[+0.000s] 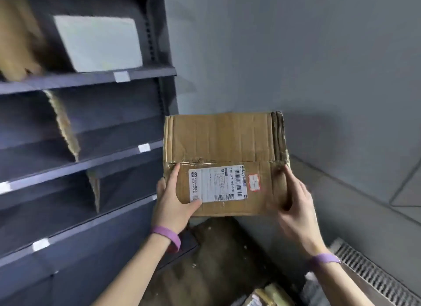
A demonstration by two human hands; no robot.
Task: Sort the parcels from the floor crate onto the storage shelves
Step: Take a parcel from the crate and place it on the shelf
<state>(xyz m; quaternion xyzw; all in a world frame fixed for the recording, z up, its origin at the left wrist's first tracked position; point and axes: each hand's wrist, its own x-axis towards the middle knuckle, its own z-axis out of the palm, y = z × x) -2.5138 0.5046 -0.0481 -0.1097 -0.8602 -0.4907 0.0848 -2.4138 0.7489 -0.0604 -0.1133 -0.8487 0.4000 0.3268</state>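
Fingers of the left hand lie flat along the left edge of a brown cardboard parcel, thumb pressed on its white shipping label; the right hand curls around the right edge, so both hands clamp the parcel between them, in the air, label up. Storage shelves fill the left of the view: four dark tiers with small white tags on their front lips. A pale box and a blurred brown parcel already occupy the top tier, and cardboard dividers stand on the two tiers below, which otherwise appear unfilled. Below the hands, more wrapped packages lie at the bottom edge, beside what appears to be the slatted rim of the floor crate. Judged from this, the sort is at an early stage: few items shelved, one in hand beside the shelves, several remaining. Purple wristbands sit on both wrists.
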